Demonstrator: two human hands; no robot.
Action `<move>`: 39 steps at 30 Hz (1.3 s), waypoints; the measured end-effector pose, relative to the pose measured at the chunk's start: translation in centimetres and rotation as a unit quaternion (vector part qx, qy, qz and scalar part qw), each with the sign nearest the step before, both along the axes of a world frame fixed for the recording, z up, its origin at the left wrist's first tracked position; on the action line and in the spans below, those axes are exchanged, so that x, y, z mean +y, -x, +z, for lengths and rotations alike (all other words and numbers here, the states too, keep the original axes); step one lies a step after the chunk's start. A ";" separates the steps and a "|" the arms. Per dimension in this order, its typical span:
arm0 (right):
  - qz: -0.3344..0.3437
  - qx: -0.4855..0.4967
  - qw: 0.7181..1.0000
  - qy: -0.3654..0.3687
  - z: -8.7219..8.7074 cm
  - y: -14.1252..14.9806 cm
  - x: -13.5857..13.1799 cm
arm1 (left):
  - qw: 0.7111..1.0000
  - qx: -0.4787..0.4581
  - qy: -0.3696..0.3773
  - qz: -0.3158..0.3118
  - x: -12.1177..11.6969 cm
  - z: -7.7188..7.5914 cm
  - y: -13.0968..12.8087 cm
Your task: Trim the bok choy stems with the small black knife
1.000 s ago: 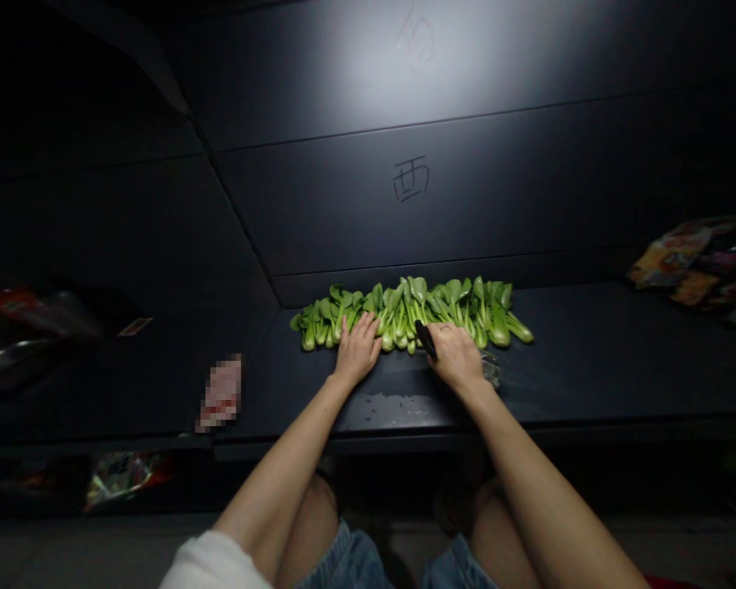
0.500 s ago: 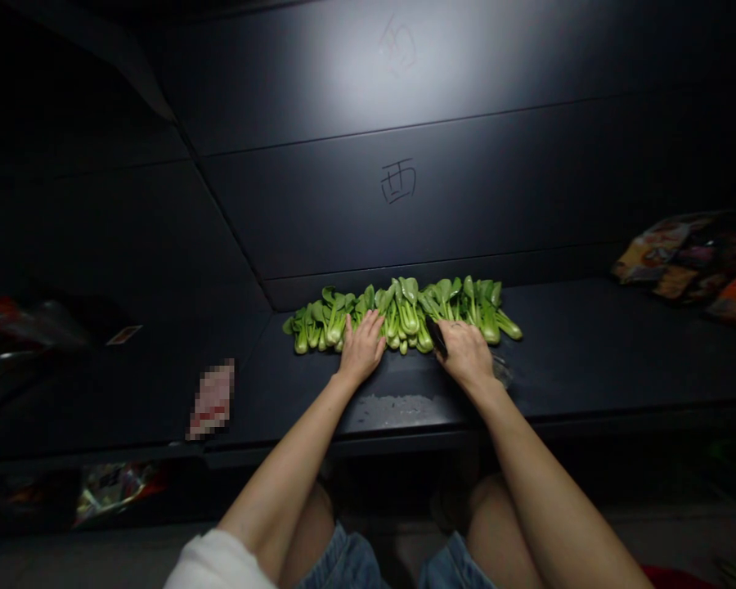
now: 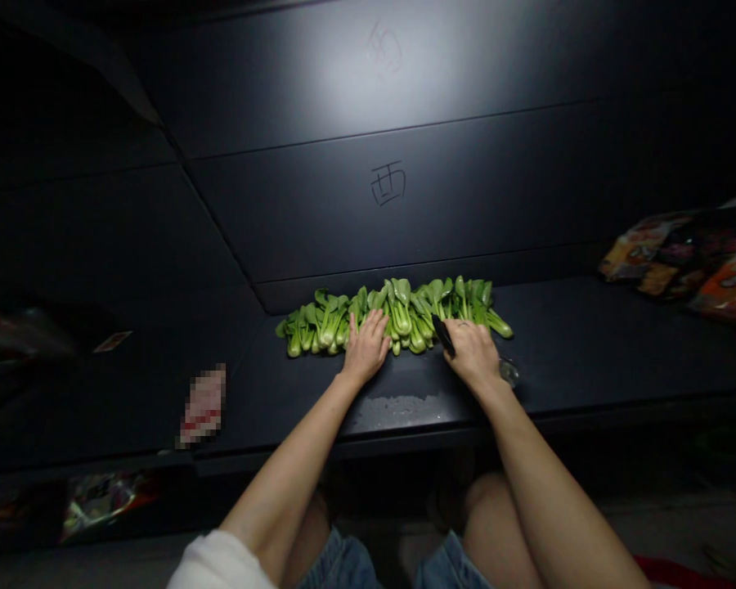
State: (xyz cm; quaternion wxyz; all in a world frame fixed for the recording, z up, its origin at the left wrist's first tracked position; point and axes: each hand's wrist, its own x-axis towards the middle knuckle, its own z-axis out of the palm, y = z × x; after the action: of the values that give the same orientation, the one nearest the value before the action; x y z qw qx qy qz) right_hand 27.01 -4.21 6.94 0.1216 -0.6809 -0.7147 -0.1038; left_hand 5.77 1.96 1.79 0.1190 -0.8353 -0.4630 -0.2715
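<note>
A row of green bok choy (image 3: 400,307) lies along the back of a dark shelf, leaves toward the rear panel and pale stems toward me. My left hand (image 3: 366,345) rests on the stems left of the row's middle, its fingers stretched out. Closed around what looks like a spray bottle, my right hand (image 3: 473,352) is at the front of the row, right of its middle. The black spray head (image 3: 443,335) sticks out on the thumb side, and a clear part (image 3: 509,372) shows by the wrist. My palm hides the rest of the bottle.
A wet patch (image 3: 401,407) marks the shelf's front. Colourful snack packets (image 3: 644,249) lie at the far right. On the left are a small card (image 3: 113,341) and a blurred-out pinkish item (image 3: 204,406). A shiny packet (image 3: 101,499) sits on a lower level.
Both hands have shifted slightly right along the bok choy. More of the black spray head shows now. The whole view has moved a little.
</note>
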 end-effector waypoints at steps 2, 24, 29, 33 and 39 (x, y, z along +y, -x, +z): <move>-0.011 -0.010 1.000 0.001 0.0 -0.3 -0.1 | 1.000 0.000 -0.002 -0.003 0.0 0.0 -0.4; -0.107 -0.028 0.994 -0.015 -0.2 -3.0 -0.4 | 1.000 0.015 0.013 -0.021 0.0 -0.1 -3.1; -0.129 0.000 0.991 -0.042 -0.5 -3.9 -0.3 | 1.000 0.009 0.014 -0.023 0.0 0.0 -3.2; -0.155 0.010 0.986 -0.060 -0.3 -3.9 -0.5 | 1.000 0.012 0.013 -0.022 -0.1 0.2 -3.0; -0.161 0.022 0.985 -0.052 -0.2 -3.9 -0.6 | 1.000 0.013 0.013 -0.017 -0.1 0.5 -2.5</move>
State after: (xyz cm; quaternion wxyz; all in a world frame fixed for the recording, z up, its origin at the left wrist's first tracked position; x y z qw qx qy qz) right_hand 30.93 -4.79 6.74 0.1540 -0.7818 -0.5868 -0.1439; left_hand 8.31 1.86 2.30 0.1096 -0.8482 -0.4503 -0.2565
